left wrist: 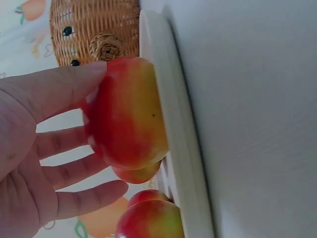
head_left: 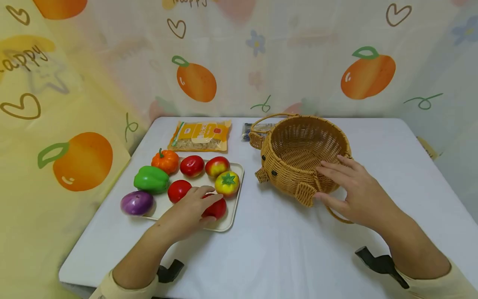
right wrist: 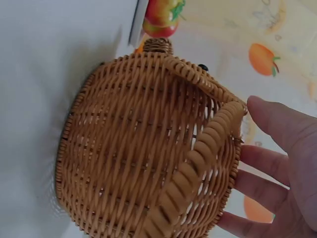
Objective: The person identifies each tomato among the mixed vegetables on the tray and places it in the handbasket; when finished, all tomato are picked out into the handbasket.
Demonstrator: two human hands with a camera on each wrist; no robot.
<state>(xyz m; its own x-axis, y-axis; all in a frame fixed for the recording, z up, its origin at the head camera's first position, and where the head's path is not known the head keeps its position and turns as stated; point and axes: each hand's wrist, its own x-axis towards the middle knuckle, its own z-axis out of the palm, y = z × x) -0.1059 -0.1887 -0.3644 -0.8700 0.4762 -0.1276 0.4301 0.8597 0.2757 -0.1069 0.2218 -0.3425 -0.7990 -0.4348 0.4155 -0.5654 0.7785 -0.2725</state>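
Note:
My left hand (head_left: 186, 214) reaches over the near right corner of a cream tray (head_left: 224, 226). It holds a red apple (head_left: 218, 208) there, thumb on one side and fingers on the other. In the left wrist view this apple (left wrist: 130, 114) shows a yellow flank beside the tray rim. My right hand (head_left: 356, 193) rests at the near right rim of a wicker basket (head_left: 287, 180) with a pig face. Its fingers lie fairly straight across the rim, and the thumb (right wrist: 270, 116) is by the handle joint in the right wrist view.
On the tray are another red fruit (head_left: 179, 191), a yellow-red tomato (head_left: 227, 184) and several more. A green bell pepper (head_left: 151, 179), small orange pumpkin (head_left: 165, 161) and purple eggplant (head_left: 137, 203) lie along its left side. An orange food packet (head_left: 201, 135) and a dark packet (head_left: 246, 131) lie behind.

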